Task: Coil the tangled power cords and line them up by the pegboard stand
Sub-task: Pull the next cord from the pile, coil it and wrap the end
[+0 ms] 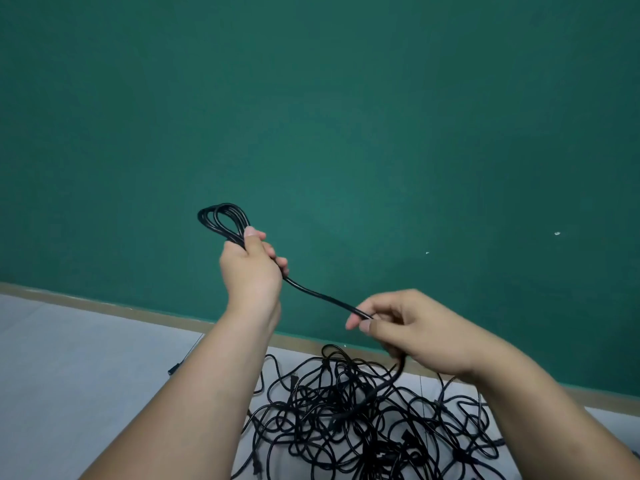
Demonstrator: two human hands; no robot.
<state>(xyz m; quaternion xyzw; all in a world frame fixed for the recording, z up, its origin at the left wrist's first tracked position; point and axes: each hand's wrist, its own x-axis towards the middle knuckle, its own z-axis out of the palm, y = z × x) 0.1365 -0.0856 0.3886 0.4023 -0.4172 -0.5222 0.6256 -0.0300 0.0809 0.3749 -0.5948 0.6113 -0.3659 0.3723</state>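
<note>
— Cord (329, 299) is hanging looped in the left hand (251, 271), fingers (281, 262) clamping it, high above the tangled pile (363, 420)!
— And the right hand (415, 327) is pinching that same cord just above the pile.

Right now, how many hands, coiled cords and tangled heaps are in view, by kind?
Hands: 2, left hand and right hand.
Coiled cord: 1, part-wound, held by both hands.
Tangled heap: 1, its cords too knotted to count singly.
Total: 4.
</note>
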